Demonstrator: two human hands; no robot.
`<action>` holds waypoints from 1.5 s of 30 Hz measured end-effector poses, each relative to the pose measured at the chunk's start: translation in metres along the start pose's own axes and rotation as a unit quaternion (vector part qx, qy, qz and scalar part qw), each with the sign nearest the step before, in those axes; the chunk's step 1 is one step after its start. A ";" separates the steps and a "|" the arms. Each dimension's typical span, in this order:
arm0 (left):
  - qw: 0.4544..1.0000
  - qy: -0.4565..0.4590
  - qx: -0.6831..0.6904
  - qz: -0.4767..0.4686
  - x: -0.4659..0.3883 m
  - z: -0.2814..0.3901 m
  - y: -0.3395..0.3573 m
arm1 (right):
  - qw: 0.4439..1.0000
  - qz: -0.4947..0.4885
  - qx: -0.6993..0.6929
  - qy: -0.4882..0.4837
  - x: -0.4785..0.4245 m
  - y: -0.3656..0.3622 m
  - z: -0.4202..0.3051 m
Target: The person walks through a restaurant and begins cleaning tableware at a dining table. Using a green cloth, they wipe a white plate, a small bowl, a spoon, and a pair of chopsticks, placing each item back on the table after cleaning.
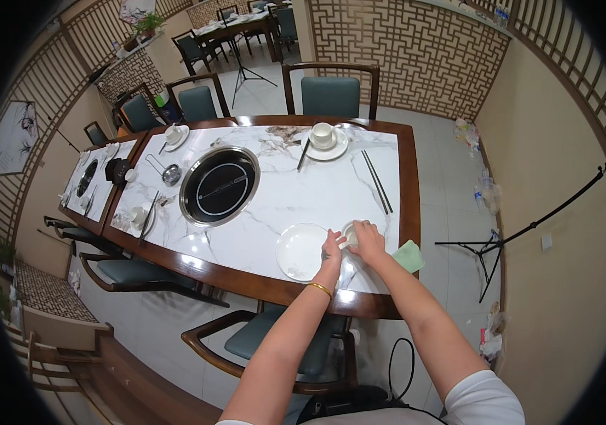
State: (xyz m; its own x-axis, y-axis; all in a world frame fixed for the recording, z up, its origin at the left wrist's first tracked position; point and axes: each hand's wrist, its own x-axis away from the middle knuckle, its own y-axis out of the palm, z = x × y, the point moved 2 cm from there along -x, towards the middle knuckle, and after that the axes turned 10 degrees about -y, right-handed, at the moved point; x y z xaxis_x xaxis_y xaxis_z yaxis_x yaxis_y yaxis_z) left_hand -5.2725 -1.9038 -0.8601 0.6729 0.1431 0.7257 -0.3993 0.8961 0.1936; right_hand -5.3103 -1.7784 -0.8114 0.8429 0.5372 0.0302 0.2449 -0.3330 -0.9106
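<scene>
On the white marble-patterned table lies a white plate (303,252). Just right of it, my right hand (368,243) grips a white ceramic bowl (350,234) from above at its rim. My left hand (332,252) is at the bowl's left side, fingers apart, by a small white piece that may be a spoon; whether it holds that piece is unclear. A green cloth (409,257) lies at the table's right edge, beside my right forearm. A pair of dark chopsticks (377,181) lies beyond my hands.
An induction cooker (220,186) is sunk into the tabletop. Across the table stands a cup on a plate (328,153) with chopsticks. A small strainer (171,174) lies left of the cooker. A chair (276,342) is close below my arms; a tripod (499,243) stands at right.
</scene>
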 end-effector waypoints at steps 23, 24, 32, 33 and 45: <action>0.989 -0.106 -0.010 0.100 -0.028 -0.060 0.054 | 1.000 -0.019 -0.013 -0.004 0.127 0.000 0.006; 0.989 -0.107 -0.015 0.105 -0.032 -0.061 0.052 | 0.999 -0.049 -0.017 0.001 0.123 -0.003 0.003; 0.976 -0.037 -0.092 0.194 -0.103 -0.084 0.017 | 0.945 0.046 -0.323 0.027 0.029 0.021 0.079; 0.984 -0.046 -0.063 0.158 -0.096 -0.075 0.032 | 0.930 0.054 -0.360 0.052 0.019 0.033 0.091; 0.995 -0.045 0.052 -0.072 0.053 0.005 0.028 | 0.869 0.175 -0.462 -0.006 0.072 -0.047 0.025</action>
State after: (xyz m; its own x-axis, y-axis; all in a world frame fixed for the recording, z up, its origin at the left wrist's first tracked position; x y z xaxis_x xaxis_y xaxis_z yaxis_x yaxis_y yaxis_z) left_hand -5.2509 -1.8733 -0.8128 0.6708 -0.0266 0.7412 -0.3685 0.8553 0.3642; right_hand -5.2727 -1.7044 -0.7768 0.9398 0.2833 -0.1910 0.2591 -0.9553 -0.1422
